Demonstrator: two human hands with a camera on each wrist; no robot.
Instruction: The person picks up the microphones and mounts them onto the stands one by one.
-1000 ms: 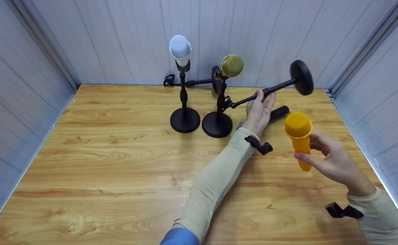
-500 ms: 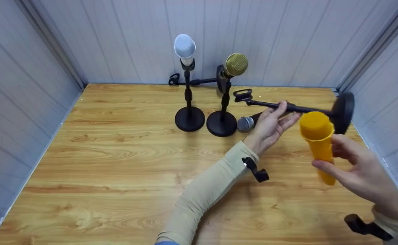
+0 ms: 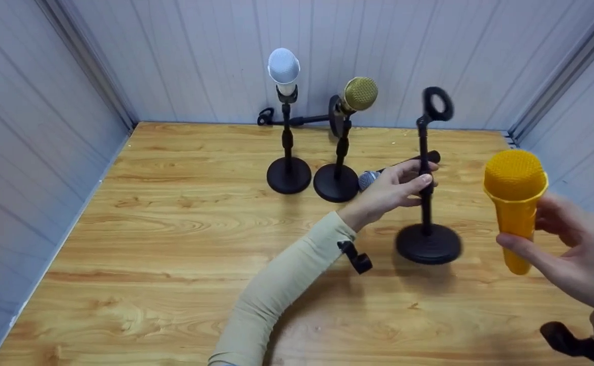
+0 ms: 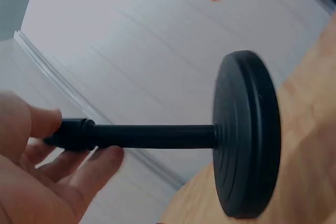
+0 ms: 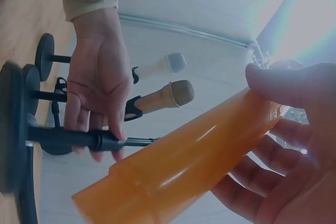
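My left hand (image 3: 396, 188) grips the pole of a black microphone stand (image 3: 426, 208), which is upright with its round base down and its ring clip at the top. In the left wrist view, thumb and fingers wrap the stand's collar (image 4: 73, 134), and the base (image 4: 247, 135) shows off the table surface. My right hand (image 3: 576, 249) holds a yellow microphone (image 3: 515, 178) by its handle, head up, to the right of the stand. In the right wrist view the handle (image 5: 178, 166) lies between thumb and fingers.
A white microphone (image 3: 283, 66) and a gold microphone (image 3: 361, 94) sit on upright black stands. Another black stand (image 3: 307, 120) lies along the back wall. Behind my left hand lies a black microphone with a silver head (image 3: 368, 180). Panelled walls (image 3: 200, 61) enclose the wooden table (image 3: 175, 244).
My left hand has turned the stand from tilted, clip to the left, to upright, and brought it nearer. My right hand has moved right with the yellow microphone.
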